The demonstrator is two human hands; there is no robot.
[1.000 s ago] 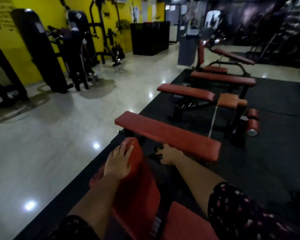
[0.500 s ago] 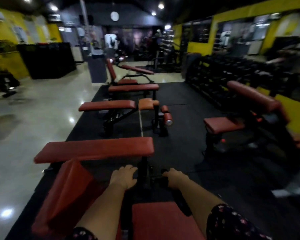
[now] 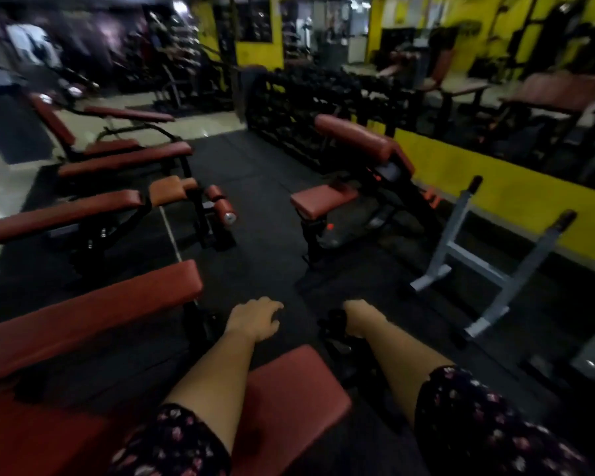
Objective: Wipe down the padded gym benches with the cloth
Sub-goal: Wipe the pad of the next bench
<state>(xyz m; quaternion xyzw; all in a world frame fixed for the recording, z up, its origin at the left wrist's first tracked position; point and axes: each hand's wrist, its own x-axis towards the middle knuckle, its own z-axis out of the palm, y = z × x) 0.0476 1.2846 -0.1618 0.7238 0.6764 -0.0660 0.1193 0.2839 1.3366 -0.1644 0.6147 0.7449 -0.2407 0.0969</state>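
My left hand [image 3: 255, 319] hangs over the black floor mat with its fingers relaxed and holds nothing. My right hand [image 3: 352, 317] is curled round a dark bundle [image 3: 334, 326] that looks like the cloth; blur hides its fingers. Both forearms reach over a red seat pad [image 3: 299, 383] just below me. A long red flat bench [image 3: 83, 317] lies to the left of my left hand. Further left stand a second red bench [image 3: 59, 214] and a third [image 3: 124, 159].
A red preacher-curl bench [image 3: 323, 201] stands ahead on the right. A grey metal stand [image 3: 488, 269] sits by the yellow wall [image 3: 495, 187]. A dumbbell rack [image 3: 306, 108] lines the back. Black floor mat [image 3: 261, 255] spreads between the benches.
The view has swung to the right. My left hand has come off the tilted red pad and now hovers over the floor. My right hand still holds the dark bundle.
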